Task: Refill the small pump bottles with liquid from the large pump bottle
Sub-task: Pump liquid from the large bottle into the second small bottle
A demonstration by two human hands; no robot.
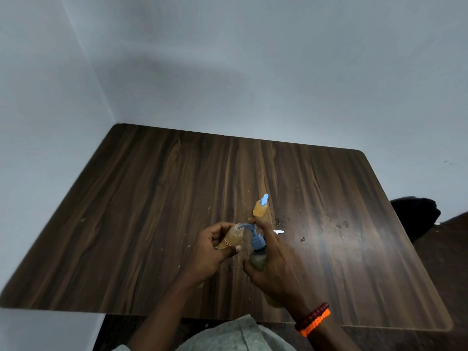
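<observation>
My left hand (215, 245) grips a small open bottle (231, 238) of amber liquid, tilted with its uncapped mouth up against the blue spout. My right hand (272, 259) wraps the large pump bottle (257, 258), its index finger resting on the blue pump head (254, 235). The spout tip meets the small bottle's mouth. A second small bottle (260, 207) with a blue pump cap stands upright on the table just beyond my hands. A small white piece (279, 232), perhaps the removed pump, lies to the right, mostly hidden by my right hand.
The dark wood-grain table (152, 211) stands in a corner of pale walls and carries scattered specks and stains right of centre. A dark object (417, 214) sits beyond the right edge. My right wrist wears red and orange bracelets (314, 319).
</observation>
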